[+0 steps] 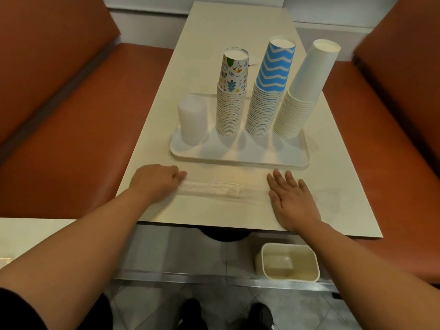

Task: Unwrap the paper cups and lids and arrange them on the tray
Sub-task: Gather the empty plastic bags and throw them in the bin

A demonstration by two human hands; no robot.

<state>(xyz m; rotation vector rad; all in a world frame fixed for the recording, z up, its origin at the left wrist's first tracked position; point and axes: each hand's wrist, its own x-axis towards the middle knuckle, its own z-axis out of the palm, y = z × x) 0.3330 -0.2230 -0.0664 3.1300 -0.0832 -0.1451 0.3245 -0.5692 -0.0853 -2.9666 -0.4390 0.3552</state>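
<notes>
On the white tray (240, 155), set mid-table, four stacks already upright in a row: a translucent stack of lids (192, 120) at the left end, then doodle-printed paper cups (231, 101), blue zigzag cups (269, 91), and plain white cups (300, 96) leaning slightly to the right. No wrapping visible on any of them. Arranging apparently done; judged almost finished, with only the leftover wrap to clear.

Just in front of the tray, on the cream table (238, 27), a flattened strip of clear plastic wrapper (214, 188) stretched between both hands. Left hand (156, 182) resting on its left end, knuckles up, fingers bent down onto the film; pinching or merely pressing, cannot tell. Right hand (291, 201) laid flat at the right end, fingers straight and spread, palm down, holding nothing. Both forearms extended low over the table edge.

On the floor below, near the right arm, a small cream bin (289, 262), a likely place for the wrapper.
</notes>
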